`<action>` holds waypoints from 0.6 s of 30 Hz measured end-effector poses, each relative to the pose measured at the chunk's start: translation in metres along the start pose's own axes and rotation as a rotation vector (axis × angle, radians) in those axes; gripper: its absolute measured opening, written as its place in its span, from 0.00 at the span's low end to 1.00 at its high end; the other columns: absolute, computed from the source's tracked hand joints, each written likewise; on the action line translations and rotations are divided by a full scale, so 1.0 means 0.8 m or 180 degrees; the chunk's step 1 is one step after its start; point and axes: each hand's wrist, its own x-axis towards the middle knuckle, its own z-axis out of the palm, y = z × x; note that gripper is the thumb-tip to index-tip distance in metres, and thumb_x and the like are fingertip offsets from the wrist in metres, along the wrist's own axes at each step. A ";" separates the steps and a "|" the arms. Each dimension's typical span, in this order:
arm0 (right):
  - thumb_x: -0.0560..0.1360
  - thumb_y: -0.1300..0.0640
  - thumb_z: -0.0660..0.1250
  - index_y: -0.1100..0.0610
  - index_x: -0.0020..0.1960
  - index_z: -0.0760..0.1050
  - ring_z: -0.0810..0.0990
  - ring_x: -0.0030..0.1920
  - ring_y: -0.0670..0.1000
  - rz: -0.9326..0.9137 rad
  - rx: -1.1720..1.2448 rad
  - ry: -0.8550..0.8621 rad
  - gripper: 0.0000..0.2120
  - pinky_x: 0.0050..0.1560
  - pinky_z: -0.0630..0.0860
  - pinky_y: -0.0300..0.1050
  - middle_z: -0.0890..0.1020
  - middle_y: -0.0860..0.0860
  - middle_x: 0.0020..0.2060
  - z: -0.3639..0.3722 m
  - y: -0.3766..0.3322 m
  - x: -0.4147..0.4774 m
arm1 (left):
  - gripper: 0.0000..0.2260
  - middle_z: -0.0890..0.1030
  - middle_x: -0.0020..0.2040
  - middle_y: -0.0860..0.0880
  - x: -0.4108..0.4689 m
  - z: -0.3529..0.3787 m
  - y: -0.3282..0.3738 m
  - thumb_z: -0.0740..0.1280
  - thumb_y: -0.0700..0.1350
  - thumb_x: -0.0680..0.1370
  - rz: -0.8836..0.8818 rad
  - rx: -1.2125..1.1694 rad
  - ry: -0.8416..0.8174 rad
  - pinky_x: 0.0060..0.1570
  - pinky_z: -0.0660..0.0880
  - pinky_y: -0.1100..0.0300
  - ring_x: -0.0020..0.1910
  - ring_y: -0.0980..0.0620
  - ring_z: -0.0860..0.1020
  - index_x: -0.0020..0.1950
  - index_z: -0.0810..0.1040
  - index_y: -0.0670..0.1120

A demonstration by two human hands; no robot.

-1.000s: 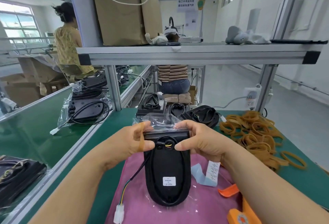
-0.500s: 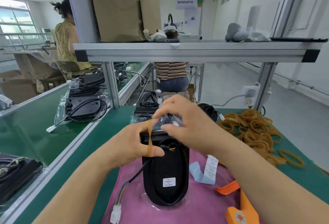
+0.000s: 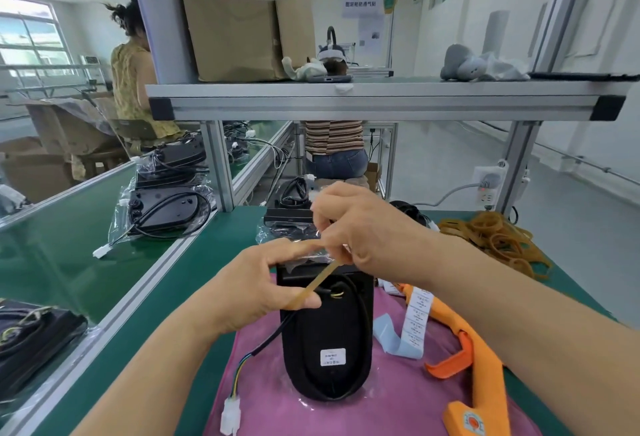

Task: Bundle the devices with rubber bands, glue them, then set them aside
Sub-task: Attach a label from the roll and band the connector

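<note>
A black oval device (image 3: 327, 342) with a white label lies on a pink mat (image 3: 381, 397), its cable and white connector (image 3: 231, 415) trailing to the left. Clear plastic film (image 3: 304, 255) covers its far end. My left hand (image 3: 256, 286) holds that far end, with a tan rubber band (image 3: 317, 285) looped over the thumb. My right hand (image 3: 360, 231) pinches the band's other end above the device and pulls it taut.
A heap of loose rubber bands (image 3: 495, 238) lies at the right on the green bench (image 3: 207, 262). An orange glue gun (image 3: 478, 366) and a label strip (image 3: 415, 318) lie right of the device. Bagged black devices (image 3: 166, 210) sit at the left and behind. A shelf (image 3: 381, 99) spans overhead.
My right hand left the device's far end, took the band's free end and drew it up and right. The band now runs slanted and taut from my left thumb.
</note>
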 end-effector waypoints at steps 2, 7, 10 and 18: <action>0.66 0.71 0.72 0.58 0.27 0.76 0.78 0.55 0.57 -0.0176 0.0155 0.0224 0.14 0.52 0.74 0.45 0.81 0.52 0.40 -0.002 0.001 -0.011 | 0.28 0.80 0.55 0.51 0.001 0.001 0.001 0.77 0.61 0.61 0.0020 0.0056 -0.0016 0.65 0.70 0.59 0.58 0.57 0.77 0.59 0.75 0.75; 0.64 0.74 0.69 0.57 0.27 0.73 0.81 0.48 0.55 -0.0522 0.0250 0.0220 0.16 0.57 0.74 0.47 0.81 0.50 0.34 -0.008 -0.006 -0.013 | 0.26 0.80 0.56 0.50 0.004 0.005 0.004 0.78 0.58 0.62 0.0109 0.0118 -0.0057 0.66 0.72 0.50 0.58 0.53 0.78 0.60 0.79 0.68; 0.69 0.69 0.64 0.50 0.32 0.72 0.76 0.45 0.48 -0.0313 -0.0254 -0.0488 0.15 0.73 0.59 0.51 0.78 0.46 0.35 -0.015 0.008 -0.015 | 0.28 0.80 0.54 0.52 0.003 0.006 0.002 0.77 0.60 0.61 0.0111 0.0160 -0.0071 0.63 0.72 0.58 0.57 0.55 0.78 0.61 0.78 0.69; 0.68 0.67 0.51 0.49 0.33 0.67 0.70 0.44 0.46 0.0354 -0.0306 -0.0362 0.15 0.77 0.50 0.55 0.67 0.42 0.31 0.003 0.047 -0.074 | 0.29 0.80 0.52 0.61 0.000 0.006 -0.004 0.75 0.63 0.61 0.0036 0.0290 0.0098 0.55 0.66 0.75 0.57 0.63 0.77 0.62 0.79 0.64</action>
